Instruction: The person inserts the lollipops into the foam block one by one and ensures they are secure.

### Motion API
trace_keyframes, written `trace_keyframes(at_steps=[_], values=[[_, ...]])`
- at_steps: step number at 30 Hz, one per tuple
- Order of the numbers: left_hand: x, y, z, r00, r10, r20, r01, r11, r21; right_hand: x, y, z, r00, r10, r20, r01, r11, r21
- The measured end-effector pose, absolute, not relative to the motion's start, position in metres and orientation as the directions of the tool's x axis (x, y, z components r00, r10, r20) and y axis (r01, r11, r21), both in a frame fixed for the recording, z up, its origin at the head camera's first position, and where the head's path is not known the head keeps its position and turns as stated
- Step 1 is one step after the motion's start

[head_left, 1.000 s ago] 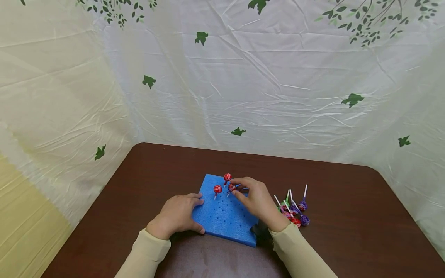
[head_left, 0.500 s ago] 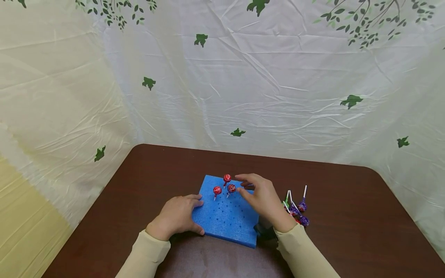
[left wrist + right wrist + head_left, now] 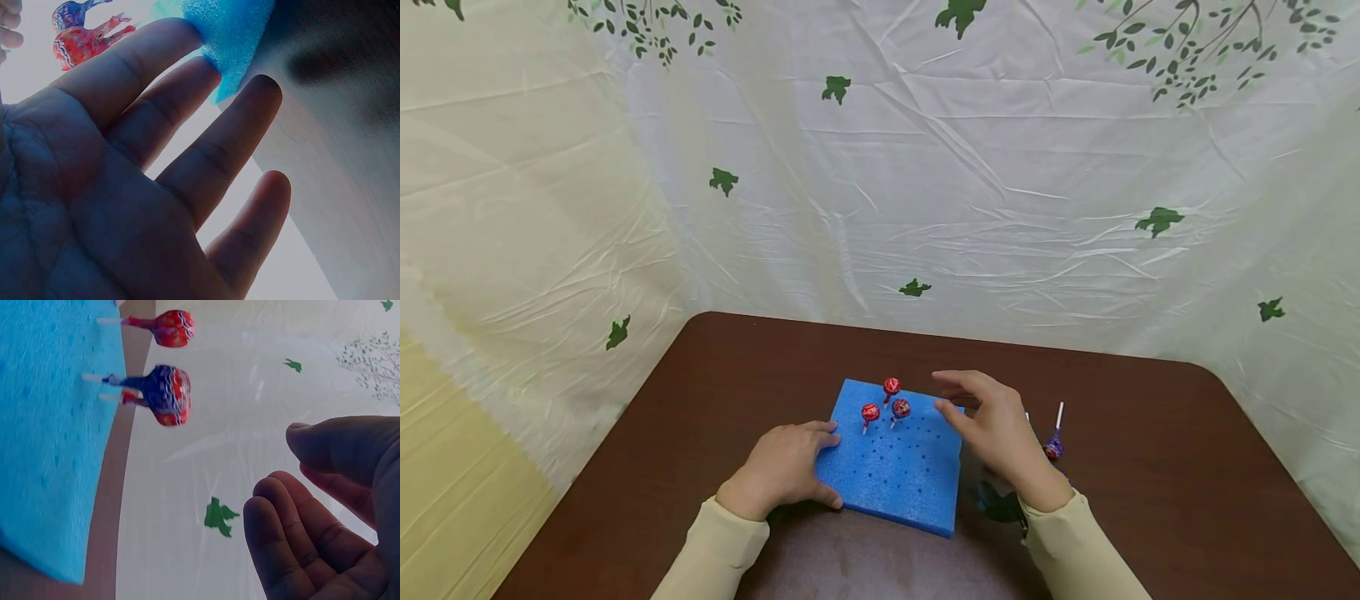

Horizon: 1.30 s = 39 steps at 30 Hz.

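Observation:
Three lollipops stand stick-down in a blue foam board (image 3: 895,475) dotted with small holes. Two have red wrappers, the back lollipop (image 3: 891,386) and the left lollipop (image 3: 870,412); the right lollipop (image 3: 901,408) is dark blue and red. My left hand (image 3: 786,467) rests against the board's left edge, thumb at the near corner; its fingers are spread and nearly straight in the left wrist view. Over the board's right edge is my right hand (image 3: 992,425), apart from the lollipops, with thumb and fingers parted and nothing between them.
A purple-wrapped lollipop (image 3: 1053,446) lies right of my right hand, its white stick pointing up and away. The other loose lollipops there are mostly hidden behind the hand. The brown table (image 3: 1150,500) meets a white leaf-print curtain (image 3: 1037,208) at the back.
My right hand has let go of the blue-and-red lollipop and moved right, away from it, now covering most of the loose lollipops. The left hand stays at the board.

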State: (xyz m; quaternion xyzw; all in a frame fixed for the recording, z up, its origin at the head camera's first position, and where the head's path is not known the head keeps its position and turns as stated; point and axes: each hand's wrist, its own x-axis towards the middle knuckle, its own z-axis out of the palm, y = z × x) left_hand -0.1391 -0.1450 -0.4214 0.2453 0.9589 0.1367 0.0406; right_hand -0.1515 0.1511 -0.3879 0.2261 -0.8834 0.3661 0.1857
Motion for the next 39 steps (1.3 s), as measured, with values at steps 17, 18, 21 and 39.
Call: trace_keyframes(at_steps=[17,18,21,39], values=[[-0.140,-0.145,-0.422,-0.876,0.482,-0.015,0.459,0.842,0.285,-0.136,0.226,-0.389,-0.838,-0.198,0.508,-0.464,0.748,-0.474],[-0.140,-0.145,-0.422,-0.876,0.482,-0.014,0.458,0.842,0.286,-0.134,0.231,-0.391,-0.840,-0.193,0.508,-0.456,0.758,-0.467],[-0.140,-0.145,-0.422,-0.878,0.479,-0.019,0.454,0.843,0.287,-0.130,0.245,-0.396,-0.845,-0.177,0.505,-0.433,0.781,-0.451],[-0.141,-0.144,-0.422,-0.880,0.475,-0.032,0.447,0.847,0.287,-0.104,0.284,-0.431,-0.948,-0.115,0.297,-0.255,0.834,-0.489]])
